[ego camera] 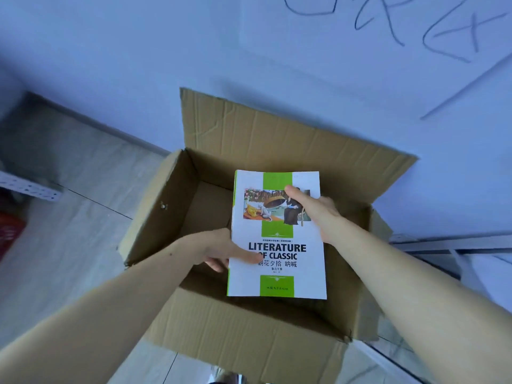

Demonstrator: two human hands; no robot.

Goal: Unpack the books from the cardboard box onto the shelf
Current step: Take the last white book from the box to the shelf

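Head view looks down past a pale wall, marked with dark scribbled lines above and to the right of the box, onto a tiled floor that spreads to the left of the box. At the middle sits the box, brown cardboard, open at the top with its flaps folded outward; the far flap leans against the wall and the near flap hangs toward the viewer. Left of the box, at the picture's edge, a white perforated shelf rail juts in, with something red below it that is too blurred to name. Right of the box, grey metal rails run along the foot of the wall.

Over the box's open mouth, toward its right half, a book is held flat, cover up: white with green bands, a small painting and the words LITERATURE OF CLASSIC. The left hand grips the book's left edge, thumb pressed on the cover by the title and fingers curled underneath. The right hand clasps the right edge higher up, thumb lying across the painting, fingers hidden beneath. Inside the box, left of the book, only bare cardboard shows
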